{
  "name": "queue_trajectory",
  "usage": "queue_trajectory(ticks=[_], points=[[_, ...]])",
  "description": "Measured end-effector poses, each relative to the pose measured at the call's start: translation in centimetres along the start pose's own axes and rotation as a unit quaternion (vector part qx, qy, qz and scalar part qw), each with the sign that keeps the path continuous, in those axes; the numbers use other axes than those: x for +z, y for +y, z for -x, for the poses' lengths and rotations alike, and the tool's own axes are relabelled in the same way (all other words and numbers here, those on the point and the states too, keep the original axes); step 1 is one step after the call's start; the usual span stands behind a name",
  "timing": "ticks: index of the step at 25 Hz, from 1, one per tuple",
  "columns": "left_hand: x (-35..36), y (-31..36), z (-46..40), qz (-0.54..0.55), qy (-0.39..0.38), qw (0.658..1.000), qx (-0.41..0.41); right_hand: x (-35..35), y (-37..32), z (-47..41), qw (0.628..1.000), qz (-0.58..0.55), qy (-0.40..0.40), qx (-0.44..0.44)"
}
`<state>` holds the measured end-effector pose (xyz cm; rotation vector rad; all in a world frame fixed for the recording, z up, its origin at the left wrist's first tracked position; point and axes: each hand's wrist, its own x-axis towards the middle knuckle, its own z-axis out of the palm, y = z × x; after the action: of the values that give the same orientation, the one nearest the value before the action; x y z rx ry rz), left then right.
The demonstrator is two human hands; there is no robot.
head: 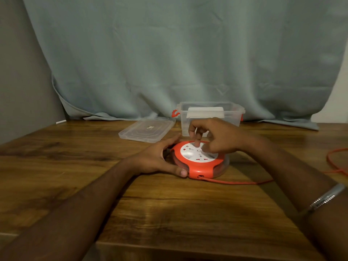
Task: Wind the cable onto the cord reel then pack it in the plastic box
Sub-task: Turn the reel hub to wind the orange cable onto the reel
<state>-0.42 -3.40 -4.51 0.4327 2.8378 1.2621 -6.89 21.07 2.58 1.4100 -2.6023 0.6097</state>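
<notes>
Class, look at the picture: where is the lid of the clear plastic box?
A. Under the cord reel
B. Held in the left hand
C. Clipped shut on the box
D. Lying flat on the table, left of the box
D: the lid lies flat on the table, left of the open plastic box.

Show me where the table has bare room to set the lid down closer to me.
Bare wood lies on the table left of the left hand, and along the near edge between both forearms. It is crowded around the cord reel, the plastic box and lid behind, and the cable trailing right.
</notes>
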Motion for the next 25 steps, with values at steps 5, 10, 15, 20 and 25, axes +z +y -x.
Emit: queue_trajectory(ticks=[5,10,15,20,25], points=[[-0.1,0.1,0.0,-0.003,-0.01,1.0,-0.007,-0.9,1.3,0.3,0.992,-0.035,-0.113,0.047],[-0.1,0.1,0.0,0.001,-0.011,1.0,-0.007,-1.1,1.9,0.6,0.988,-0.085,-0.112,0.063],[0.0,0.1,0.0,0.001,-0.011,1.0,-0.003,-0.6,1.5,0.6,0.993,-0.042,-0.092,0.066],[-0.1,0.0,0.0,0.001,-0.011,1.0,0.0,-0.1,0.8,0.4,0.996,-0.009,-0.074,0.043],[0.0,-0.1,-0.1,0.009,-0.01,1.0,0.0,0.2,0.6,0.3,0.996,0.014,-0.073,0.044]])
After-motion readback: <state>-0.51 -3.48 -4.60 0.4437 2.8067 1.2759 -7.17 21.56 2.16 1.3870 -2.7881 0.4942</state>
